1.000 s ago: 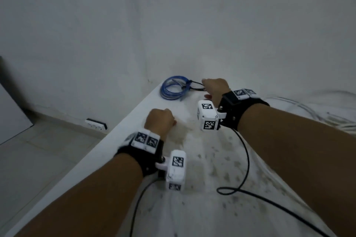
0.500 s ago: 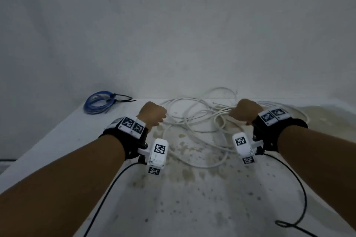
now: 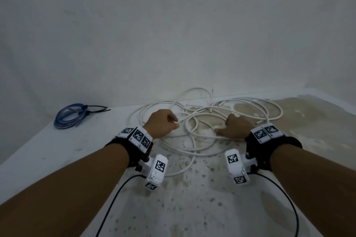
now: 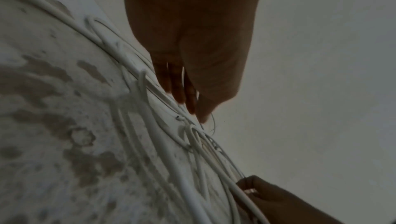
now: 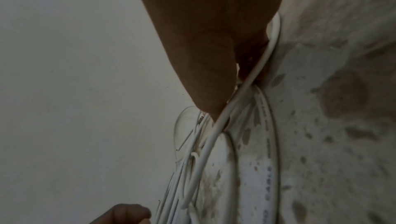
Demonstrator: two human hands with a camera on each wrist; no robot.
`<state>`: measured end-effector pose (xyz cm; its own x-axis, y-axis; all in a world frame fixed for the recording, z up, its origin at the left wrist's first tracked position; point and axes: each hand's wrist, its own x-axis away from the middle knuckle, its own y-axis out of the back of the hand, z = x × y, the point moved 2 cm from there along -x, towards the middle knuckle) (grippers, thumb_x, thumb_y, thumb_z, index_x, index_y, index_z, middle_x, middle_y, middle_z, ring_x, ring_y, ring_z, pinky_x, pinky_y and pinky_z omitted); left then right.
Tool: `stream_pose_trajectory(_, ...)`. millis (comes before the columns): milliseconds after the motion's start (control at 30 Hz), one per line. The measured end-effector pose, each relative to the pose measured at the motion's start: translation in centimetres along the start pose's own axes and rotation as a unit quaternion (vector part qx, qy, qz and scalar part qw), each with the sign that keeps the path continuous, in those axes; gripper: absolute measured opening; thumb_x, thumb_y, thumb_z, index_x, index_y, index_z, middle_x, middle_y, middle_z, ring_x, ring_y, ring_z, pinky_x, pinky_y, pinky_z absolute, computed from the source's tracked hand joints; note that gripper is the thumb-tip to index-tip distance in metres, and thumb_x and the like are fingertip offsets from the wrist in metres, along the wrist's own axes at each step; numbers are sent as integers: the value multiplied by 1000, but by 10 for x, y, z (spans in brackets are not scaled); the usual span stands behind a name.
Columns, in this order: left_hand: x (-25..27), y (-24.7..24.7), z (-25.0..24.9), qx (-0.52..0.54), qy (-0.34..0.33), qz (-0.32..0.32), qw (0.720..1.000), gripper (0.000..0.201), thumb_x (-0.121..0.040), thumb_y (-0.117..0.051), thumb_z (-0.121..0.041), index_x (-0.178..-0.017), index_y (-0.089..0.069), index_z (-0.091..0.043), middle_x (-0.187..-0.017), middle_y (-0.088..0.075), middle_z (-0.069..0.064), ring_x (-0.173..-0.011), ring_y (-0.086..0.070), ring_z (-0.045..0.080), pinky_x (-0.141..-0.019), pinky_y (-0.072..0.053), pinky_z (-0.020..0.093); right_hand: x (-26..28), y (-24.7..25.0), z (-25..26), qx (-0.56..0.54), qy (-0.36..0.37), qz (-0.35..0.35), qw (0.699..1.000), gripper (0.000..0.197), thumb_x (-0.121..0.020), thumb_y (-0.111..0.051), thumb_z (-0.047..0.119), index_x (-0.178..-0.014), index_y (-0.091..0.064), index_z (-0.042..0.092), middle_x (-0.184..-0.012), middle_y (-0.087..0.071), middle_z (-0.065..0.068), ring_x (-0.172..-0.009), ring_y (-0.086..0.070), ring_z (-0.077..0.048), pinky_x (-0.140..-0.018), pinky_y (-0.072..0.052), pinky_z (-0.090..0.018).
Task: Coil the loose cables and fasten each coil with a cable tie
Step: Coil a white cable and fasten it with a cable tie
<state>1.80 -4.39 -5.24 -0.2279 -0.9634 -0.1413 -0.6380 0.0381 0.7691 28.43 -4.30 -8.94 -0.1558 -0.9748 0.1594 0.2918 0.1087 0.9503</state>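
Right hand [image 3: 234, 128] seemingly pinching white cable [image 3: 194, 141], strand leftward.

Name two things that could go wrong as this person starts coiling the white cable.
The white cable lies in many crossed loops, so pulling with the right hand may tighten a knot. The loops reach the table's far edge, so a tug could drag some off.

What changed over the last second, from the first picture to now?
Both hands left the blue coil's corner for the white cable tangle. The right hand now grips a strand; the left hand hovers, curled, over the loops. The tied blue coil stayed put on the table.
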Motion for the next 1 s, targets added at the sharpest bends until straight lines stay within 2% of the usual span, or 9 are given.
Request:
stream_pose_trajectory(167, 11, -33, -30, -77, -87, 212, 970, 18, -83, -75, -31, -83, -72, -13, -68, -66, -8, -59, -56, 2, -62, -46, 19, -6, -2, -2, -7, 12, -12, 1000, 96, -75, -60, 74, -138, -37, 6, -138, -48, -22, -124, -49, -39, -96, -47, -43)
stream_pose_trajectory(300, 17, -42, -40, -100, -106, 256, 956, 23, -82, -76, -35, -80, -69, -14, -61, -59, -13, -53, -50, -1, -57, -40, 15, -7, -3, -3, -12, 10, -24, 1000, 98, -76, -61, 73, -142, -33, 6, -142, -44, -24, -126, -48, -40, -96, -45, -41)
stream_pose_trajectory(400, 19, -43, -46, -132, -93, 289, 944, 20, -91, -66, -32, -86, -68, -13, -64, -58, -12, -53, -48, -2, -60, -40, 18, -4, -2, -1, -23, 8, -28, 999, 96, -79, -58, 71, -144, -32, 6, -145, -41, -25, -130, -43, -41, -102, -43, -43)
stream_pose_trajectory(467, 18, -38, -51, -179, -99, 261, 943, 27, -99, -53, -29, -89, -69, -10, -67, -56, -12, -57, -48, -3, -60, -36, 18, 5, 3, 1, -30, 10, -24, 999, 90, -87, -50, 69, -146, -30, 5, -149, -37, -24, -135, -38, -41, -106, -40, -43)
stream_pose_trajectory(600, 15, 5, -61, -255, -138, 106, 951, 33, -103, -44, -26, -91, -73, -15, -89, -65, -3, -85, -55, 12, -70, -32, 23, 32, 22, 7, -55, 37, -6, 998, 67, -104, -23, 54, -151, -28, 7, -156, -28, -20, -141, -30, -39, -111, -30, -40)
stream_pose_trajectory(667, 17, 37, -67, -260, -134, 47, 955, 34, -102, -45, -27, -88, -74, -16, -81, -65, -2, -79, -57, 15, -68, -33, 24, 40, 26, 9, -78, 33, -1, 996, 55, -107, -19, 44, -153, -25, 15, -156, -27, -21, -141, -29, -40, -114, -28, -41)
stream_pose_trajectory(800, 31, 109, -79, -151, -100, -78, 980, 34, -101, -48, -25, -81, -73, -15, -61, -55, -2, -48, -49, 2, -54, -35, 20, 31, 4, 11, -49, 20, -36, 998, 58, -102, -37, 46, -149, -30, 11, -149, -34, -26, -134, -37, -43, -111, -34, -45)
stream_pose_trajectory(867, 41, 137, -81, -72, -81, -121, 987, 35, -102, -47, -26, -80, -72, -16, -57, -50, -3, -47, -44, 3, -54, -33, 26, 28, 1, 12, -62, 16, -49, 997, 59, -97, -48, 41, -142, -37, 5, -143, -41, -25, -129, -43, -42, -104, -39, -45)
stream_pose_trajectory(1000, 57, 163, -91, 38, -57, -144, 987, 37, -103, -44, -24, -81, -69, -9, -52, -43, -3, -46, -34, 12, -47, -25, 23, 32, 26, 37, -25, 52, -50, 997, 42, -95, -52, 33, -128, -56, 7, -135, -53, -19, -122, -52, -36, -93, -42, -36)
